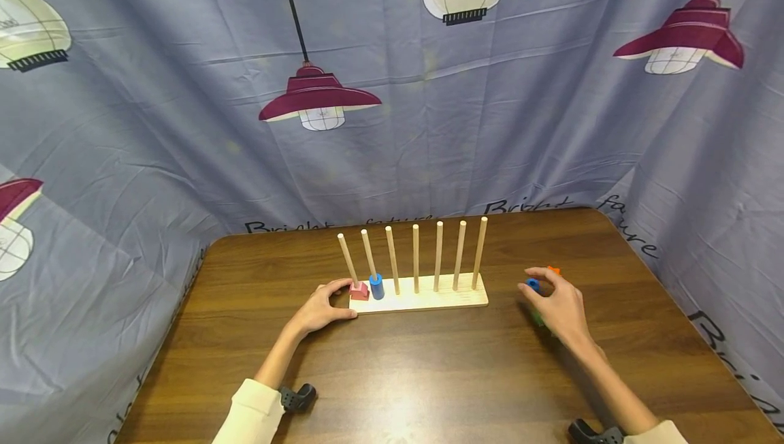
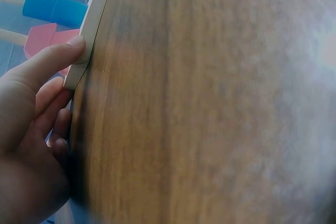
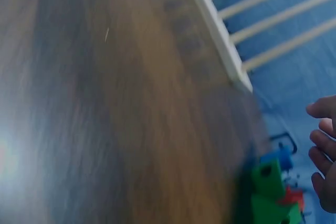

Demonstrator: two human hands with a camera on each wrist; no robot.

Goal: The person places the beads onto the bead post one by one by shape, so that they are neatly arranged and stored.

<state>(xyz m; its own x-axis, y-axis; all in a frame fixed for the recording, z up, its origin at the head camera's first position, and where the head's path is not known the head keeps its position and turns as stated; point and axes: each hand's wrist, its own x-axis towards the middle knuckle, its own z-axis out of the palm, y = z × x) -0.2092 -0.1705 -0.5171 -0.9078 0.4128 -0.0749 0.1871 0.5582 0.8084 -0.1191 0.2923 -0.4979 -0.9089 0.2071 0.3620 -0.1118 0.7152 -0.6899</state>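
Observation:
A pale wooden peg board stands on the table with several upright pegs. Its leftmost peg bears pink pieces, and the adjacent one carries blue cylindrical pieces. At the board's left end, my left hand grips it; in the left wrist view the thumb lies on the front edge and fingers curl behind. My right hand hovers by loose blocks at the right, thumb and index finger apart, holding nothing. Near its fingertips is a blue block; green blocks and a red-orange block are partly hidden.
The brown wooden table has rounded far corners. Behind it hangs a grey-blue curtain printed with lamps and lettering. Dark wrist straps sit on both arms.

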